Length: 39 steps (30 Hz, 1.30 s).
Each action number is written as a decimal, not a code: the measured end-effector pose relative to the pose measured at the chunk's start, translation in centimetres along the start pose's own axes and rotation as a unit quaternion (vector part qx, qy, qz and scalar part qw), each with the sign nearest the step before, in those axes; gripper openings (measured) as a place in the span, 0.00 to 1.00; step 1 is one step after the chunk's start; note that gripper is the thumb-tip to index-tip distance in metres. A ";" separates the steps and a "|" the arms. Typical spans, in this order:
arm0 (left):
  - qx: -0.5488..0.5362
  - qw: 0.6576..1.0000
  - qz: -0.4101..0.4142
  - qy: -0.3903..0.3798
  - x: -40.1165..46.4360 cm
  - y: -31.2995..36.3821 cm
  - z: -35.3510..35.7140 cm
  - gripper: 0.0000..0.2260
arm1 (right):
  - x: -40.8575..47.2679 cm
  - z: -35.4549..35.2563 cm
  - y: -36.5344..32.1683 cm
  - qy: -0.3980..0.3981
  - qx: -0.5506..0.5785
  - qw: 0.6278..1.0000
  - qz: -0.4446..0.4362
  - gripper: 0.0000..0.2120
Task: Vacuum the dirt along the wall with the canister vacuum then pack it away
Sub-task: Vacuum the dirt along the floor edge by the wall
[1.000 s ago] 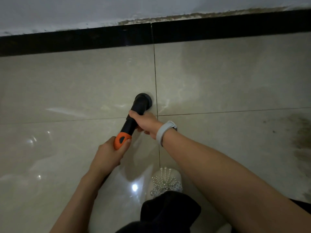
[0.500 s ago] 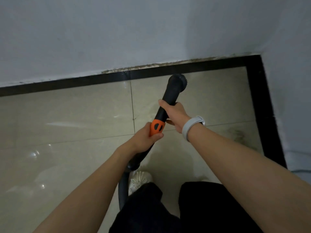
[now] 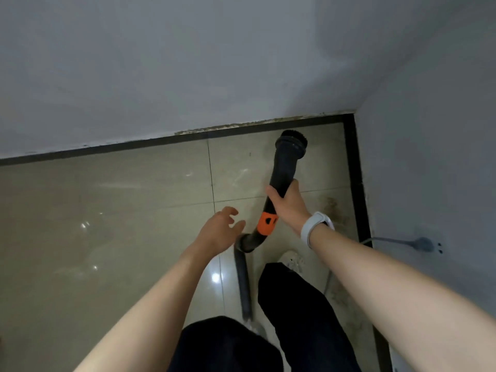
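Observation:
A black vacuum wand (image 3: 282, 170) with an orange collar (image 3: 266, 223) ends in a round brush head (image 3: 292, 142) raised near the room's corner. My right hand (image 3: 287, 204) grips the wand just above the orange collar. My left hand (image 3: 220, 232) hovers open beside the wand's lower bend, fingers spread, holding nothing. The grey hose (image 3: 243, 280) runs down from the bend between my legs. A crumbly line of dirt (image 3: 241, 126) lies along the top of the black skirting (image 3: 134, 146). The canister is out of sight.
A dirty patch (image 3: 332, 210) stains the tile near the right wall. A grey plug (image 3: 424, 244) sits in a socket on the right wall, its cord (image 3: 328, 280) trailing to the floor. My white shoe (image 3: 291, 260) and dark trousers are below.
My left hand has let go of the wand's orange collar and opened. The wand has swung right toward the corner and lifted, and my view has risen up the wall.

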<state>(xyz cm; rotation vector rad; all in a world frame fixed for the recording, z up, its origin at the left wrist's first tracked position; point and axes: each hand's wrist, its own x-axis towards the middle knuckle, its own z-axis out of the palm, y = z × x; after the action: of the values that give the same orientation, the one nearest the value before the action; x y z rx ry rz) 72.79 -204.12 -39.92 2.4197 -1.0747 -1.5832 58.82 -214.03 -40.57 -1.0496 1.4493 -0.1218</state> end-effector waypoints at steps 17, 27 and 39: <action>-0.212 0.976 -0.011 -0.041 0.6 5.0 -4.9 0.14 | -2.5 -1.1 -1.8 0.045 -0.036 0.998 -0.011 0.27; -0.244 0.960 0.044 -0.127 4.6 4.9 -11.3 0.22 | -3.3 8.6 -3.0 0.013 -0.077 0.996 -0.039 0.40; -0.390 0.917 0.012 -0.085 8.1 3.3 -11.0 0.07 | -3.5 12.2 5.4 0.170 -0.006 0.985 -0.025 0.18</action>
<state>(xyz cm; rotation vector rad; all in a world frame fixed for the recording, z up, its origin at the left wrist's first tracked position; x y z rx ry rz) 82.01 -214.74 -39.80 1.7446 -0.3482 -1.7777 65.60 -202.52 -44.09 -1.1122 1.7316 -0.3420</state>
